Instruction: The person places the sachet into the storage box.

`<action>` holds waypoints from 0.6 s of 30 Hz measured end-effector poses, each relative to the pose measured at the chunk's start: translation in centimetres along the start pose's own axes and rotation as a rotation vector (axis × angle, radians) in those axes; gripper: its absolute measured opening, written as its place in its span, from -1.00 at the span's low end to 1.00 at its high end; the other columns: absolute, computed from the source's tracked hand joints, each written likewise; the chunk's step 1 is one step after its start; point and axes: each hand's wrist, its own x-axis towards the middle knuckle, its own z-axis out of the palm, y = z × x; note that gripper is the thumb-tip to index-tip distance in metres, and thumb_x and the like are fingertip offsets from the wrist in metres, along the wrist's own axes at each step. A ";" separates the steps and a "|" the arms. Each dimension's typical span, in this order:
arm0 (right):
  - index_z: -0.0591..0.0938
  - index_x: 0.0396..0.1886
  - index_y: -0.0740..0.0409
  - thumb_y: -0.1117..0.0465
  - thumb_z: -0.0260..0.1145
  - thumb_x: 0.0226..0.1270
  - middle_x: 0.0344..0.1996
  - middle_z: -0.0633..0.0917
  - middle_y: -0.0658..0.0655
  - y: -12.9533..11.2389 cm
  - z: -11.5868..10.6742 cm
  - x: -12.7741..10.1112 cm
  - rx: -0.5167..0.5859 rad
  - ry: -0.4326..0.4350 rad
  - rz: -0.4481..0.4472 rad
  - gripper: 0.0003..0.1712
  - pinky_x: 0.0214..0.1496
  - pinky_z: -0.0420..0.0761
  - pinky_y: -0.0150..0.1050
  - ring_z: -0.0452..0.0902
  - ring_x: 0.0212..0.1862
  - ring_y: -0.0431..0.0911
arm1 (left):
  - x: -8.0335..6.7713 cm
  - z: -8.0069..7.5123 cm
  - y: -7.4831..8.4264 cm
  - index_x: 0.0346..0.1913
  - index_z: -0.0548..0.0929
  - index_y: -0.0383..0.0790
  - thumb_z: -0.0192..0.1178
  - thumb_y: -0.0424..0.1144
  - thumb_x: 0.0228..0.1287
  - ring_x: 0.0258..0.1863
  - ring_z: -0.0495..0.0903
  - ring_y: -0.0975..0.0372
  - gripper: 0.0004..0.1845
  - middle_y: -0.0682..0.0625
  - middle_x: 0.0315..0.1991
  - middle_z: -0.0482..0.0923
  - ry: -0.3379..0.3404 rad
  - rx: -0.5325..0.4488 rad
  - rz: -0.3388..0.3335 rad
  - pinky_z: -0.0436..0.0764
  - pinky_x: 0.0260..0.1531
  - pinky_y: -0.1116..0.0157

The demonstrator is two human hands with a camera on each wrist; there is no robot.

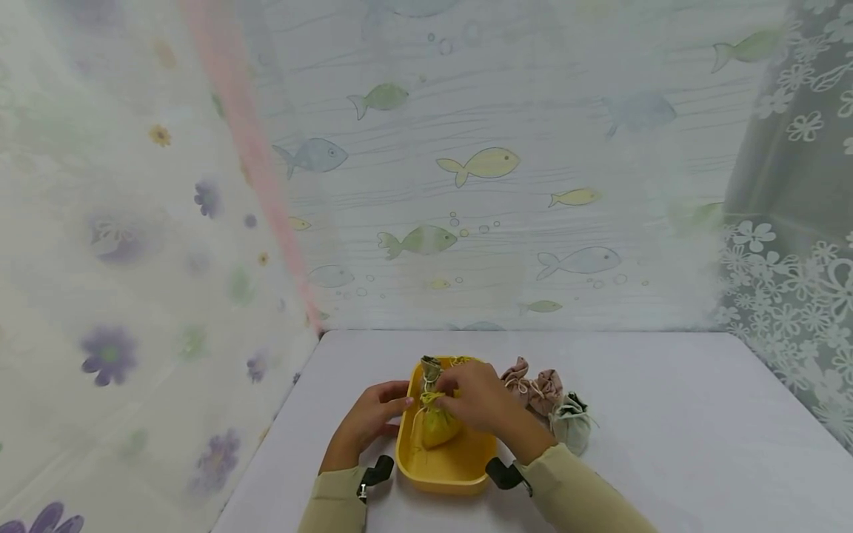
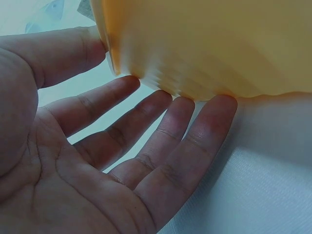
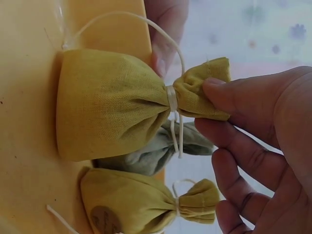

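Note:
A yellow tray (image 1: 445,468) sits on the white table near the front edge. My right hand (image 1: 445,389) pinches the gathered top of a yellow-green drawstring pouch (image 1: 436,429), whose body rests on the tray floor. In the right wrist view my right hand (image 3: 212,105) holds the ruffled neck of this pouch (image 3: 107,105), thumb on top. A grey-green pouch (image 3: 146,156) and another olive pouch (image 3: 131,204) lie behind it in the tray (image 3: 24,97). My left hand (image 1: 400,403) is flat, its fingertips (image 2: 217,105) touching the tray's outer wall (image 2: 209,44).
Right of the tray, on the table, stand two pink pouches (image 1: 516,374) (image 1: 546,391) and a pale green pouch (image 1: 571,423). Sheer curtains with fish and flower prints close off the back and both sides. The table's left edge (image 1: 266,444) runs beside my left hand.

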 end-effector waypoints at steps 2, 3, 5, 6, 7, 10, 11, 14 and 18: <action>0.81 -0.26 -0.17 0.03 0.51 0.33 -0.41 0.69 -0.30 -0.1 0.0 0.1 -0.005 0.004 -0.015 -0.95 -0.19 0.61 -0.31 0.55 -0.29 -0.31 | 0.0 0.0 0.0 0.44 0.50 -0.14 0.38 0.09 0.34 0.26 0.61 0.04 -0.30 -0.12 0.42 0.50 -0.002 -0.001 0.002 0.76 0.02 0.06; 0.81 -0.26 -0.17 0.03 0.50 0.33 -0.42 0.69 -0.30 -0.1 0.0 0.1 -0.009 0.006 -0.022 -0.95 -0.19 0.60 -0.31 0.54 -0.30 -0.32 | 0.0 0.0 0.0 0.44 0.50 -0.15 0.38 0.09 0.34 0.26 0.61 0.03 -0.29 -0.12 0.42 0.50 -0.003 -0.002 0.002 0.76 0.02 0.06; 0.81 -0.27 -0.17 0.03 0.50 0.33 -0.43 0.68 -0.30 -0.2 0.1 0.2 -0.010 0.009 -0.029 -0.95 -0.20 0.59 -0.31 0.54 -0.31 -0.32 | 0.0 0.0 0.0 0.44 0.50 -0.15 0.39 0.10 0.33 0.26 0.61 0.04 -0.29 -0.12 0.42 0.50 -0.004 -0.004 0.002 0.76 0.02 0.06; 0.81 -0.27 -0.16 0.03 0.50 0.33 -0.44 0.68 -0.30 -0.2 0.1 0.2 -0.008 0.010 -0.031 -0.95 -0.21 0.59 -0.32 0.54 -0.31 -0.32 | 0.0 0.0 0.0 0.44 0.50 -0.15 0.39 0.10 0.32 0.26 0.61 0.04 -0.29 -0.13 0.42 0.50 -0.005 -0.005 0.003 0.76 0.02 0.06; 0.81 -0.27 -0.17 0.03 0.50 0.33 -0.44 0.68 -0.30 -0.2 0.1 0.2 -0.008 0.013 -0.031 -0.95 -0.21 0.59 -0.32 0.54 -0.31 -0.32 | 0.0 0.0 0.0 0.44 0.50 -0.15 0.39 0.10 0.32 0.26 0.61 0.03 -0.29 -0.13 0.42 0.50 -0.005 -0.007 0.003 0.76 0.02 0.06; 0.81 -0.26 -0.17 0.03 0.49 0.34 -0.42 0.69 -0.28 -0.2 0.2 0.3 -0.012 0.022 -0.034 -0.95 -0.21 0.59 -0.32 0.55 -0.30 -0.30 | 0.0 0.0 0.0 0.44 0.50 -0.16 0.40 0.10 0.31 0.27 0.61 0.03 -0.28 -0.13 0.42 0.50 -0.009 -0.014 0.006 0.76 0.02 0.06; 0.81 -0.26 -0.17 0.02 0.49 0.35 -0.41 0.69 -0.28 -0.2 0.2 0.3 -0.016 0.025 -0.034 -0.95 -0.22 0.59 -0.32 0.56 -0.30 -0.29 | 0.0 0.0 0.0 0.44 0.50 -0.17 0.40 0.10 0.31 0.27 0.61 0.03 -0.27 -0.14 0.42 0.49 -0.011 -0.017 0.008 0.76 0.02 0.06; 0.81 -0.24 -0.18 0.02 0.49 0.35 -0.40 0.69 -0.28 -0.2 0.3 0.4 -0.027 0.018 -0.023 -0.94 -0.22 0.58 -0.32 0.55 -0.29 -0.28 | -0.1 0.0 0.0 0.44 0.49 -0.18 0.40 0.11 0.31 0.27 0.61 0.02 -0.26 -0.15 0.42 0.49 -0.014 -0.019 0.011 0.76 0.02 0.06; 0.81 -0.23 -0.18 0.00 0.49 0.35 -0.40 0.69 -0.28 -0.1 0.5 0.5 -0.028 -0.007 -0.001 -0.92 -0.23 0.58 -0.34 0.53 -0.30 -0.31 | 0.0 0.0 -0.1 0.44 0.49 -0.17 0.40 0.11 0.31 0.26 0.61 0.03 -0.26 -0.14 0.41 0.50 -0.010 -0.017 0.011 0.76 0.02 0.06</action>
